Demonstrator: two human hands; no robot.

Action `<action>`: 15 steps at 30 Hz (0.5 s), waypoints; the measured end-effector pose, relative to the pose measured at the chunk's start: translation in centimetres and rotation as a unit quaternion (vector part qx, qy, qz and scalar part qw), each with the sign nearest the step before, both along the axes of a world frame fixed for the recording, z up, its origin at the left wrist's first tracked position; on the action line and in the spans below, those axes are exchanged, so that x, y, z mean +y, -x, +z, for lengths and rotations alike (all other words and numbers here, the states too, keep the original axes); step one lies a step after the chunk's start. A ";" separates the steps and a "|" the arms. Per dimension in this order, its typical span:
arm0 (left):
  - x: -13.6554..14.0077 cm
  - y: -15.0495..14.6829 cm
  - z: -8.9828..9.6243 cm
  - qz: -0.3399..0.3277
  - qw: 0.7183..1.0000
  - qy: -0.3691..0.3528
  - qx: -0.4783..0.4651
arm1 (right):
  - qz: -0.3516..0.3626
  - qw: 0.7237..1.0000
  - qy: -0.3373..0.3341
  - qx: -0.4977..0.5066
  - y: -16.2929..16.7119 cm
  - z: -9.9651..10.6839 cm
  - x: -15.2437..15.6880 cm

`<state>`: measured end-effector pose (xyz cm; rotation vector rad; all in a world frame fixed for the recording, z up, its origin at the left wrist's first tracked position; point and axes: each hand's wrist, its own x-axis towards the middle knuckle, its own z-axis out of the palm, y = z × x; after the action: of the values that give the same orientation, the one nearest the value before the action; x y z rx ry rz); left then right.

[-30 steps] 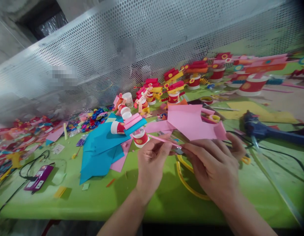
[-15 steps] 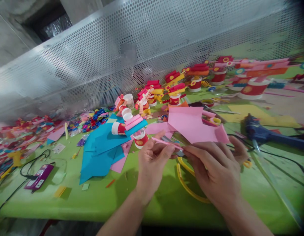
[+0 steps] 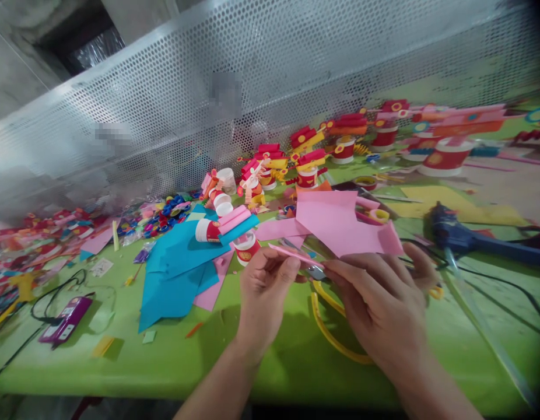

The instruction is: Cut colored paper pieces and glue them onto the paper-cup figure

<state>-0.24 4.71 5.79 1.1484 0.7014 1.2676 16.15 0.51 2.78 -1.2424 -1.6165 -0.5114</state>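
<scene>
Between my hands is a narrow pink paper strip (image 3: 297, 254), which looks folded or rolled. My left hand (image 3: 265, 294) pinches its left part between thumb and fingers. The fingers of my right hand (image 3: 384, 312) close on the strip's right end, partly hiding it. Beneath the hands lie scissors with yellow handles (image 3: 329, 335), their blades mostly covered. Just beyond is a large cut sheet of pink paper (image 3: 329, 219). A red and white paper cup (image 3: 246, 248) stands left of it, near pink and blue paper rolls (image 3: 237, 220).
Blue paper sheets (image 3: 178, 286) lie on the green table to the left, beyond a purple power strip (image 3: 66, 321). A blue glue gun (image 3: 465, 236) with a glue stick lies at right. Decorated cups (image 3: 307, 175) line the back before a perforated metal panel (image 3: 270, 76).
The view has shifted slightly, so the table things sit a little further left. Both hands keep hold of the pink strip; my left hand has tilted slightly.
</scene>
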 end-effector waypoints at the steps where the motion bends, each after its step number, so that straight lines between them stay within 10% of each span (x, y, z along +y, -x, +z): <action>1: 0.0 0.0 0.0 -0.002 1.000 0.000 -0.001 | 0.003 1.000 0.002 0.000 0.0 0.0 0.0; 15: 0.1 -0.2 0.0 -0.025 0.999 0.041 0.000 | -0.008 1.000 -0.006 0.000 0.1 0.0 0.0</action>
<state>-0.08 4.78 5.80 1.0919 0.7136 1.1857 16.06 0.51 2.73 -1.2469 -1.6023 -0.5302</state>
